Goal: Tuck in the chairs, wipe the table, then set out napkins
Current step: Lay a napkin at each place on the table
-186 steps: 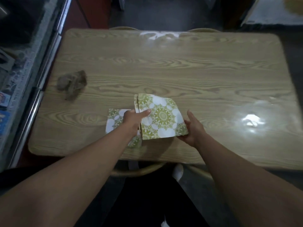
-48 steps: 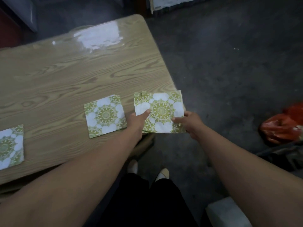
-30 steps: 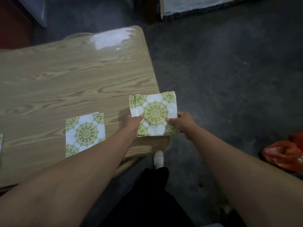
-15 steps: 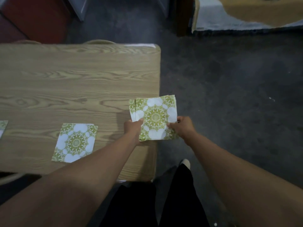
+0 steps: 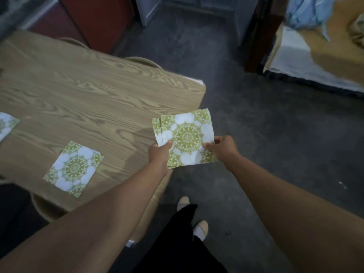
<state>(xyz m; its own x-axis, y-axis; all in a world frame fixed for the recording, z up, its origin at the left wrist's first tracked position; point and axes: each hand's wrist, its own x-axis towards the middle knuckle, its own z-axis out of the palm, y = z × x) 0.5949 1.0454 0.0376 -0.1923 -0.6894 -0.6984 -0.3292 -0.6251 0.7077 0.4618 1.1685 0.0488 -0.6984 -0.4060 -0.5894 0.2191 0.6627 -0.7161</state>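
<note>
Green-patterned napkin stack [image 5: 185, 137] pinched by both hands.

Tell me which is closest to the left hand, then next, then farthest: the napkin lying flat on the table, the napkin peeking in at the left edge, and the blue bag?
1. The flat napkin, on the table just left of the left hand.
2. The edge napkin, far left on the table.
3. The blue bag, top right across the floor.
</note>
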